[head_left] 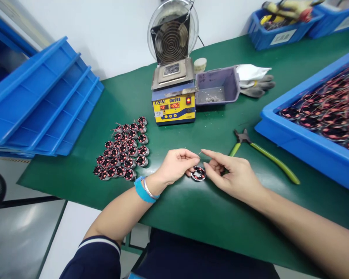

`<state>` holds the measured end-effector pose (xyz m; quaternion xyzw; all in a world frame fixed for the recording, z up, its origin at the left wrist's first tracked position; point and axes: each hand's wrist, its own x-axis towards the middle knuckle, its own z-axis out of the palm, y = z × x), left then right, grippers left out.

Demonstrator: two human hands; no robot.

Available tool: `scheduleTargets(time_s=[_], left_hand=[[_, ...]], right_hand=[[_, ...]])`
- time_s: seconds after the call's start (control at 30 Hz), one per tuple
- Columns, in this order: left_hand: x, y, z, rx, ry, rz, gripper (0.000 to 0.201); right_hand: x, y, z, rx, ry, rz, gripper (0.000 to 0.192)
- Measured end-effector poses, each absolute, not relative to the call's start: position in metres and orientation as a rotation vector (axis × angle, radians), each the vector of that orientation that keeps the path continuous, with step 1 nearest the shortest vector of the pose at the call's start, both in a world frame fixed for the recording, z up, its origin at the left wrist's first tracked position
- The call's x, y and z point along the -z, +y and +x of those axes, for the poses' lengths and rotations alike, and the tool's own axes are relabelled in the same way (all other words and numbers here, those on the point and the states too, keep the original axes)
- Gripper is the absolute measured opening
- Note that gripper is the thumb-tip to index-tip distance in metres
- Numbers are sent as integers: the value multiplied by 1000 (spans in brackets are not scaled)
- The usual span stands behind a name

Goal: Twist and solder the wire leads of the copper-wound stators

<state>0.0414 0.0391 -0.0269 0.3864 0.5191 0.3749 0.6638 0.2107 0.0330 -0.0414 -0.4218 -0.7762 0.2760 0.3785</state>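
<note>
A small round motor stator [198,174], a metal ring with black parts and copper windings inside, sits at the table's front between my hands. My left hand [180,164] is closed in a pinch on a thin wire [200,152] above it, its lower fingers by the stator's left side. My right hand [232,172] has its index finger stretched to the wire's tip. Its thumb is apart from that finger, at the stator's upper right edge; whether it presses there I cannot tell. Green-handled cutting pliers [260,151] lie just beyond the right hand.
Several similar stators [120,151] stand grouped at left. A yellow-fronted solder pot [174,104] stands behind, with a grey bin [218,83] and gloves [254,83] beside it. A blue tray [302,135] of wound parts is at right; stacked blue crates [43,100] lean at left.
</note>
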Motion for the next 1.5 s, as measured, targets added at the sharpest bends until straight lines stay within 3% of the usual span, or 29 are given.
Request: scheduleTargets(time_s=[0.3,0.47,0.63,1.0,1.27,1.5], left_hand=[[24,38,44,-864,1181,868,29],[23,38,44,-866,1190,870,31],[24,37,43,-869,1167,882,33],[23,36,40,-751,1123,970,25],[26,37,41,-798,1158,925,22],[24,37,38,-683,1070,982,21]], right_hand=[[43,32,210,-671,-2008,-1061,39],[43,33,208,-660,-1997,-1035,30],[40,34,208,-753,-1980,-1031,34],[37,34,208,-957,-1907,-949,23],[38,32,215,-592,-2010,-1025,15],[39,38,213,-746,-2054,-980,16]])
